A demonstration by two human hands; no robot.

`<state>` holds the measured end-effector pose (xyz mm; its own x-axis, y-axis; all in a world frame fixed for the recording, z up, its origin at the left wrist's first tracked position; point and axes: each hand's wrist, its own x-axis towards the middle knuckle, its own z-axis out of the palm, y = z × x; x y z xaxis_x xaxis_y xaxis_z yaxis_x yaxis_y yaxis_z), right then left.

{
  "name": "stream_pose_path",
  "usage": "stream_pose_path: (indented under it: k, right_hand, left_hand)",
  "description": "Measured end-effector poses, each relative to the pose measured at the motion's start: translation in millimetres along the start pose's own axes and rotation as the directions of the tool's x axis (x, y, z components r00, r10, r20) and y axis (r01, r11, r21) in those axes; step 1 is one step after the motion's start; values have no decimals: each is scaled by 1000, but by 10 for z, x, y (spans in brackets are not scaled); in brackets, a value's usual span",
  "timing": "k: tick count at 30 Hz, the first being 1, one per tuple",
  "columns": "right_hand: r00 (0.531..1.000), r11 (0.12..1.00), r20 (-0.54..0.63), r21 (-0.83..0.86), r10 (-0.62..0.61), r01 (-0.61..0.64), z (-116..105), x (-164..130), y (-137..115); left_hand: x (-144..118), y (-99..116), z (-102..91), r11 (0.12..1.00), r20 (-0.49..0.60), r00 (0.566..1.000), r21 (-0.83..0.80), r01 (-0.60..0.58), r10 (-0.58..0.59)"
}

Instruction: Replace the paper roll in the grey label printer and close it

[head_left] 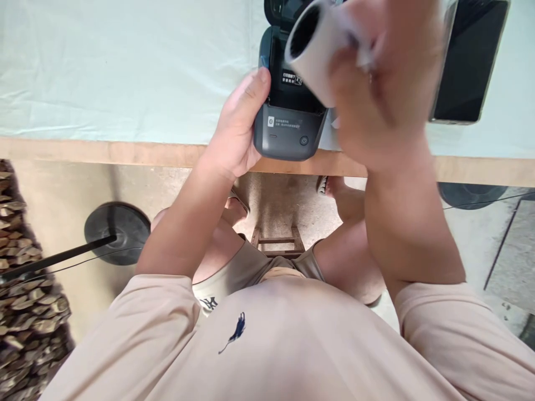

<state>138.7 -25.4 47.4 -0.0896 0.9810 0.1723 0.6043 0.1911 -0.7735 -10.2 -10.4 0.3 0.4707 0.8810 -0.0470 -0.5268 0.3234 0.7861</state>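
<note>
My left hand [236,131] grips the left side of a small dark grey label printer [288,128], held at the table's front edge with its lid open. Above the open compartment, my right hand [382,83] holds a white paper roll [313,50] with a dark hollow core. The right hand is blurred by motion. The roll hovers just over the printer's paper bay and partly hides it.
A pale green table top [125,67] with a wooden front edge [104,151] spans the view. A black phone or tablet [472,61] lies at the right. Below are my knees, a wooden stool, a round black stand base [119,231] and stacked firewood [25,312].
</note>
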Motion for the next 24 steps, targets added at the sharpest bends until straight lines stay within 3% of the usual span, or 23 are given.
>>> stream_pose_path:
  k: [3, 6, 10, 15, 20, 22, 24]
  right_hand:
    - [991, 920, 63, -369, -115, 130, 22, -27, -68]
    - [995, 816, 55, -569, -86, 102, 24, -10, -56]
    - [996, 822, 62, -563, -64, 87, 37, 6, -7]
    - [955, 849, -73, -482, -286, 218, 54, -23, 52]
    - [899, 810, 45, -417, -435, 413, 62, -78, 85]
    - [885, 837, -46, -349, -464, 421, 31, -92, 93]
    - [895, 907, -234, -283, -380, 311, -6, -89, 107]
  left_hand:
    - [-28, 19, 29, 1000, -30, 1000, -18, 5, -6]
    - [-39, 1, 31, 1000, -53, 999, -20, 1, -2]
    - [-24, -35, -12, 999, -70, 998, 47, 11, -7]
    - [7, -16, -43, 1000, -29, 1000, 0, 12, -12]
    - [8, -4, -70, 999, -30, 999, 29, 28, -27]
    - [-6, -15, -83, 999, -42, 999, 54, 2, 1]
    - [-28, -10, -85, 995, -29, 1000, 102, -7, 10]
